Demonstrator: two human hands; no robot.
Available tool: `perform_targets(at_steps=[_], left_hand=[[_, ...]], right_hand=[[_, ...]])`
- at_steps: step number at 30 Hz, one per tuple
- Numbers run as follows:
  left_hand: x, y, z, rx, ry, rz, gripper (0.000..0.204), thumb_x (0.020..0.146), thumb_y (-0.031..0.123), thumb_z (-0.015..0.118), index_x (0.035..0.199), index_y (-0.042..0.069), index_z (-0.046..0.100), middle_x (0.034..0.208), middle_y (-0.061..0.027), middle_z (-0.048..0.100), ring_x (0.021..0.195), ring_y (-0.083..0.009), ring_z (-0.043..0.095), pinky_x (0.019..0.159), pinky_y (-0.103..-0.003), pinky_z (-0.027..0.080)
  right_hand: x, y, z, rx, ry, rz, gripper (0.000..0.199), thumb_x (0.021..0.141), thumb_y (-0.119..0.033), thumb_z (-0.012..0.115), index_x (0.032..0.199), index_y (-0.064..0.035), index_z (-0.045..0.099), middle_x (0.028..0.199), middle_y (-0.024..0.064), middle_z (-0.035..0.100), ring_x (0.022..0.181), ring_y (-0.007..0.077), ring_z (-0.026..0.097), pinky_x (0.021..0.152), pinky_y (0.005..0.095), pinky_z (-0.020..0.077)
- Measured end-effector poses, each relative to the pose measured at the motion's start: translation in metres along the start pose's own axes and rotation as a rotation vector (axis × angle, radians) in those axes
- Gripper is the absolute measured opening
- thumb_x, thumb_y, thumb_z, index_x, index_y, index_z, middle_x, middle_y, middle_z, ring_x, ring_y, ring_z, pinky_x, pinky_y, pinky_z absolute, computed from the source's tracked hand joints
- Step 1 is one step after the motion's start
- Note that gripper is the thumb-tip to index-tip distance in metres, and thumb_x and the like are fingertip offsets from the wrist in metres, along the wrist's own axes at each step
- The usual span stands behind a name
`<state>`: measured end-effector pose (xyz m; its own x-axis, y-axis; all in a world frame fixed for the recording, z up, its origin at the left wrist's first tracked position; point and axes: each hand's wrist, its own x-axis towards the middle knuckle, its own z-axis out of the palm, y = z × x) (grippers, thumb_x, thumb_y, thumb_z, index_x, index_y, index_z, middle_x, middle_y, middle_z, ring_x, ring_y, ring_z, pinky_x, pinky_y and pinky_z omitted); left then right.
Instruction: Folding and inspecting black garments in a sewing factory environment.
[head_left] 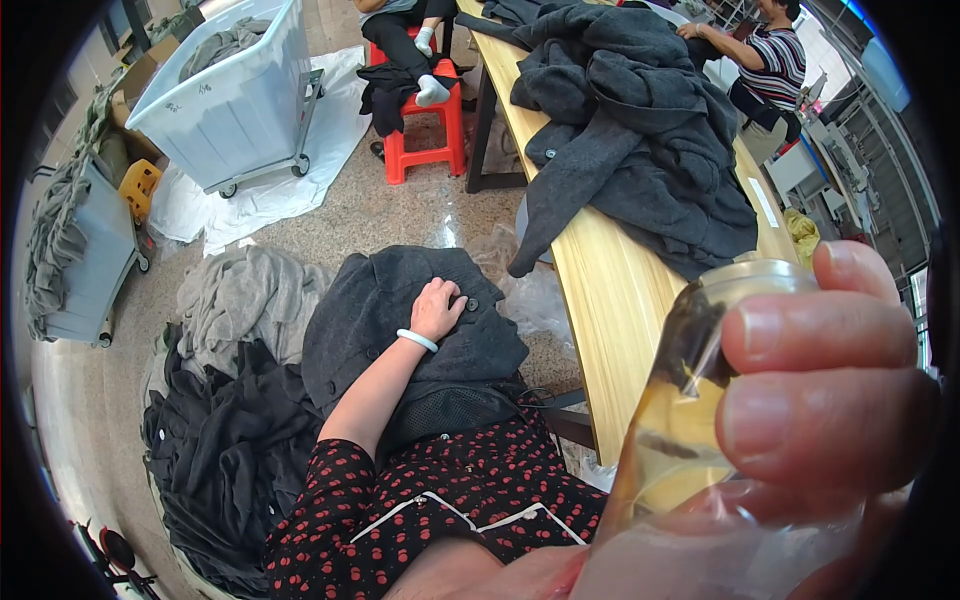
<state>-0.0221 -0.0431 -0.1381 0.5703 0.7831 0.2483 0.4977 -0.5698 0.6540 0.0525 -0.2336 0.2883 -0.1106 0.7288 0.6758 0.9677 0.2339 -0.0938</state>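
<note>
My right hand is close to the camera, its fingers wrapped round a clear drinking bottle. The bottle is tilted, with yellowish liquid and dark bits inside and a pale metallic rim at its far end. On my lap lies a dark grey buttoned cardigan. My left hand rests on it with its fingers bent together on the cloth beside a button, a pale bangle on the wrist. Part of the right hand's grip is blurred and cut off by the picture's edge.
A wooden table on my right bears a heap of dark grey garments. Black clothes and light grey clothes are piled at my left. Wheeled bins, a red stool and two people are farther off.
</note>
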Motion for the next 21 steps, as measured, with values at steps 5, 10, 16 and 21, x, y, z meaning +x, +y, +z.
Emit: perform_targets(at_steps=[5, 10, 16, 21], left_hand=[[-0.001, -0.001, -0.002, 0.008, 0.013, 0.001, 0.019, 0.071, 0.019, 0.066, 0.078, 0.005, 0.055, 0.080, -0.0111, 0.051, 0.082, -0.0281, 0.053, 0.071, -0.037, 0.044], [0.002, 0.004, 0.006, 0.001, 0.019, 0.036, 0.019, 0.071, 0.019, 0.066, 0.077, 0.005, 0.055, 0.079, -0.0108, 0.051, 0.081, -0.0280, 0.053, 0.070, -0.037, 0.044], [-0.002, -0.003, 0.001, 0.007, 0.031, 0.027, 0.019, 0.071, 0.019, 0.066, 0.077, 0.006, 0.055, 0.079, -0.0109, 0.051, 0.080, -0.0280, 0.053, 0.070, -0.037, 0.044], [0.003, 0.008, 0.004, -0.009, 0.006, 0.045, 0.018, 0.071, 0.019, 0.066, 0.076, 0.005, 0.055, 0.079, -0.0111, 0.051, 0.080, -0.0281, 0.053, 0.070, -0.037, 0.044]], right_hand=[[-0.025, 0.002, -0.023, -0.004, 0.007, -0.015, 0.013, 0.078, -0.026, 0.045, 0.079, -0.0126, 0.046, 0.075, 0.0012, 0.050, 0.069, 0.0195, 0.054, 0.084, 0.0440, 0.0377], [0.029, -0.020, 0.002, -0.051, 0.021, -0.018, 0.013, 0.078, -0.025, 0.047, 0.079, -0.0127, 0.046, 0.075, 0.0012, 0.049, 0.070, 0.0195, 0.054, 0.084, 0.0441, 0.0378], [0.007, -0.014, -0.007, -0.050, 0.028, -0.051, 0.013, 0.077, -0.025, 0.048, 0.079, -0.0127, 0.046, 0.075, 0.0011, 0.049, 0.070, 0.0195, 0.054, 0.084, 0.0442, 0.0379], [0.033, -0.018, 0.002, -0.097, 0.045, -0.053, 0.013, 0.076, -0.025, 0.049, 0.080, -0.0127, 0.046, 0.076, 0.0011, 0.049, 0.070, 0.0195, 0.054, 0.084, 0.0443, 0.0379]])
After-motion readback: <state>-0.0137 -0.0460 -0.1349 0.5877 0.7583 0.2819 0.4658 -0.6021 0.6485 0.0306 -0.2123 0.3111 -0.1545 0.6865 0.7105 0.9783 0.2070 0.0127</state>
